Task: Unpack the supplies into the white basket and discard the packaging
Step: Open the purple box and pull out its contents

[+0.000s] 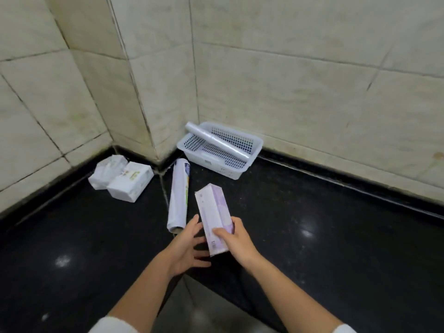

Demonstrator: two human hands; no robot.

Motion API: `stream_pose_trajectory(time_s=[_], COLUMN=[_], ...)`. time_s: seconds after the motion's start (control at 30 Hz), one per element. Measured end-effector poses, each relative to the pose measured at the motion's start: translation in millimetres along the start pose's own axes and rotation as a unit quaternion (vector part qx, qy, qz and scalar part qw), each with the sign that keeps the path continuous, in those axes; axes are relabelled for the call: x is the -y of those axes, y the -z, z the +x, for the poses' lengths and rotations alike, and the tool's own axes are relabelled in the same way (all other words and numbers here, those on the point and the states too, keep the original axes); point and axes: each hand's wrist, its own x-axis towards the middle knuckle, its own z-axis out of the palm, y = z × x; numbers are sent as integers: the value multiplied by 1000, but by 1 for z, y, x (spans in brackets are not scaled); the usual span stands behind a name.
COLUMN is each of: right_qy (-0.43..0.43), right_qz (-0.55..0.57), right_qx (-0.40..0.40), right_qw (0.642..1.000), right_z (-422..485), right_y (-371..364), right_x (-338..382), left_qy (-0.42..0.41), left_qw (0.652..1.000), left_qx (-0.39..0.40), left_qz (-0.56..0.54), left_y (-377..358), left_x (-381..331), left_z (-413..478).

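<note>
A single wide-angle view is given, taken from head height and directed forward and steeply down onto a black countertop where tiled walls meet at a corner. Both forearms are seen entering from the bottom edge, so the nearest ground is occupied by them. The far corner is held near the frame's centre. Straight tile joints are bent by the lens toward the edges.
</note>
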Motion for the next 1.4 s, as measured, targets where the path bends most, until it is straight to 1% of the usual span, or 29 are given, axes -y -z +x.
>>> stream_pose_trajectory(time_s=[0.13,0.2,0.23,0.3,0.37,0.43,0.5,0.57,0.77,0.87,0.93,1.03,1.07,1.13,1.17,1.2,1.23,1.3,1.33,1.4], right_qy=[23,41,46,54,77,112,138,162,199,232,253,257,270,345,377,376,348,265,238,218], right_qz=[5,-5,-8,-18,-20,-10,-16,-51,-141,-197,-203,-191,-225,-301,-320,-316,-293,-208,-164,-103], right_qx=[55,77,92,109,103,79,73,79,34,14,-16,-53,-75,-111,-107,-86,-59,-4,6,6], right_qw=[998,996,995,992,991,991,988,982,969,952,946,946,933,882,862,867,889,942,957,970], right_z=[27,39,44,52,63,75,86,92,102,103,108,116,117,118,120,119,118,117,117,118], right_y=[-15,-14,-11,-3,7,18,28,33,35,30,29,32,34,35,34,32,29,24,23,26], right_x=[39,55,63,80,97,116,134,147,155,159,160,160,160,157,156,156,157,160,161,163], left_qy=[-88,-147,-176,-228,-271,-301,-316,-322,-311,-311,-309,-316,-321,-325,-326,-327,-329,-331,-333,-334], left_qw=[996,989,983,963,935,911,897,887,875,879,885,891,892,892,892,892,890,887,886,887], left_qx=[3,-15,-38,-109,-171,-194,-196,-195,-175,-159,-147,-131,-129,-131,-132,-135,-139,-149,-152,-150], left_qz=[-28,1,34,96,152,205,240,266,326,326,316,298,291,285,283,282,283,286,286,282], left_y=[13,19,22,27,32,36,41,46,66,73,78,84,85,86,86,85,84,82,81,79], left_x=[-29,-43,-49,-61,-70,-77,-81,-84,-104,-110,-112,-111,-110,-108,-107,-106,-106,-105,-105,-106], left_z=[0,0,0,3,6,8,11,14,23,28,30,31,30,30,30,30,31,32,33,34])
